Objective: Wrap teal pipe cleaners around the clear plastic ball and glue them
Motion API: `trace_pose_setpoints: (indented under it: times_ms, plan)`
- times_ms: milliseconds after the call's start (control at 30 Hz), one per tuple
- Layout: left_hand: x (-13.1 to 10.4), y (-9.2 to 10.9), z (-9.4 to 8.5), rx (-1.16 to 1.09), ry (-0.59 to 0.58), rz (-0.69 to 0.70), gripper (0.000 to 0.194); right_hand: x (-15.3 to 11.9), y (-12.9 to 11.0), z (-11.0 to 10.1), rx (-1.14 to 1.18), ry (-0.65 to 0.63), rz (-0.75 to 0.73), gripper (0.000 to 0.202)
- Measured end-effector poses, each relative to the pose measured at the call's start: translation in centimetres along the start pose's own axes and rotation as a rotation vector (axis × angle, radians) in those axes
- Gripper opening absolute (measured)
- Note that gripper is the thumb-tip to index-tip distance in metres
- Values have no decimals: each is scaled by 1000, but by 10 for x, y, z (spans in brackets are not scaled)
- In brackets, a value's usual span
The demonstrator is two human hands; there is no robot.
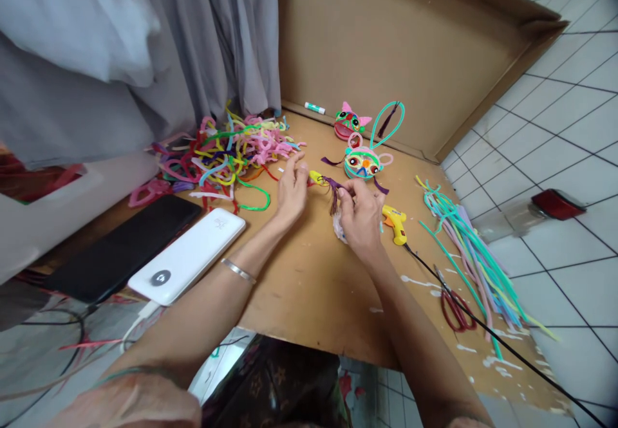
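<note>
A purple tassel point(332, 186) is pinched between the thumb and fingers of my right hand point(360, 215), its strands hanging downward. My left hand point(292, 190) is held upright beside it, fingers stretched out and apart from the tassel. Between the two hands lies a small yellow fuzzy piece point(317, 177), close to the tassel's top; whether they are joined I cannot tell. Under my right hand a clear, crumpled-looking item point(338, 227) is partly hidden. Just beyond stands a turquoise animal-head craft point(362, 164) with pink ears and purple tassels, and behind it a red-and-green one point(347, 123) with pink ears.
A yellow glue gun point(396, 223) with a black cable lies right of my right hand. Red-handled scissors point(456, 309) and straight pipe cleaners point(476, 260) are farther right. On the left are tangled pipe cleaners point(226, 158), a white power bank point(188, 254) and a black flat device point(125, 248).
</note>
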State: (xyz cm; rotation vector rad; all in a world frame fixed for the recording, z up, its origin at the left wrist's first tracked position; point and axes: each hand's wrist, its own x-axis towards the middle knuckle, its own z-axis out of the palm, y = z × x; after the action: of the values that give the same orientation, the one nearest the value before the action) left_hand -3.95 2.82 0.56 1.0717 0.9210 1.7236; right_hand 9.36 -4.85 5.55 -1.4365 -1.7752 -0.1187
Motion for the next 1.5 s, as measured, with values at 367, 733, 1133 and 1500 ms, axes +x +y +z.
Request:
trace_pose_setpoints:
  times_ms: [367, 733, 1133, 1500]
  plan:
    - [-15, 16, 4, 482, -56, 541, 53, 4, 2, -6, 269, 80, 75, 14]
    - [-35, 14, 15, 440, -596, 251, 68, -6, 2, -5, 38, 85, -6, 21]
    - [-30, 5, 21, 76, -494, 135, 54, -23, 1, -3, -242, 229, -244, 22]
    - [-30, 9, 18, 193, -346, 128, 33, -35, 3, -5, -249, 320, -255, 22]
